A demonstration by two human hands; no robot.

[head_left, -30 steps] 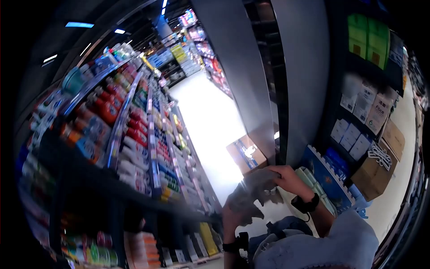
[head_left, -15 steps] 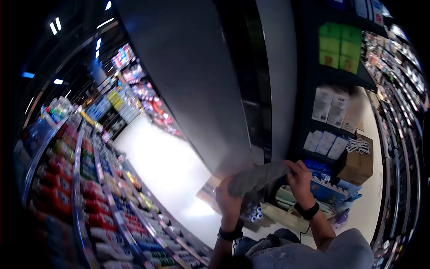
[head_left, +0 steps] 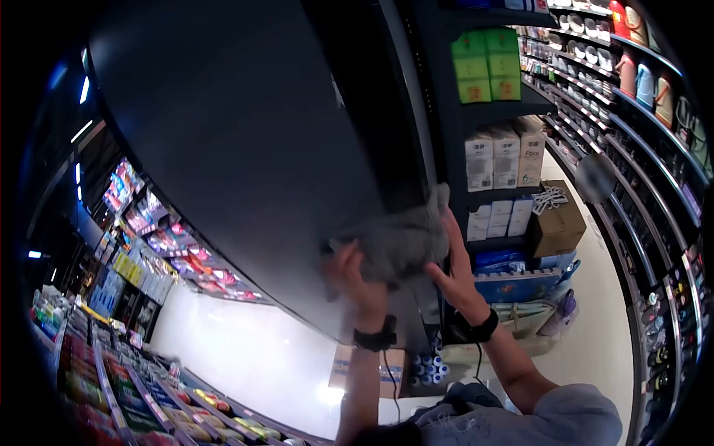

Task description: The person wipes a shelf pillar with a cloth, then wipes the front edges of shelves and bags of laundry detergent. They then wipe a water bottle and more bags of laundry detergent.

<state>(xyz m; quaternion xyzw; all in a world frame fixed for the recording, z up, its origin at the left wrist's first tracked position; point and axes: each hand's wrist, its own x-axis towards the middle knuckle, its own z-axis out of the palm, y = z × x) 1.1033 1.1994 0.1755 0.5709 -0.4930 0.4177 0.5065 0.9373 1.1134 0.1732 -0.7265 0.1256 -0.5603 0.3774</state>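
A crumpled grey cloth [head_left: 394, 239] is spread between my hands, up against the side of a tall dark panel [head_left: 238, 134]. My left hand [head_left: 358, 281] is closed on the cloth's lower left part, its fingers smeared by motion. On the other side, my right hand [head_left: 455, 271] grips the cloth's right edge, thumb below and fingers pointing up behind it. Both wrists wear black bands, with a thin cable hanging from each.
Right of the panel, a shelf holds green packs [head_left: 487, 67] and white tissue packs [head_left: 506, 160]. A cardboard box [head_left: 558, 223] with white hangers stands beside it. Bottles line the lower left shelf [head_left: 149, 394]. Another cardboard box [head_left: 387, 372] sits on the floor.
The cloth has gone up from below the panel's lower edge onto its side. Both hands have risen with it, and the view has swung so the panel fills more of the left.
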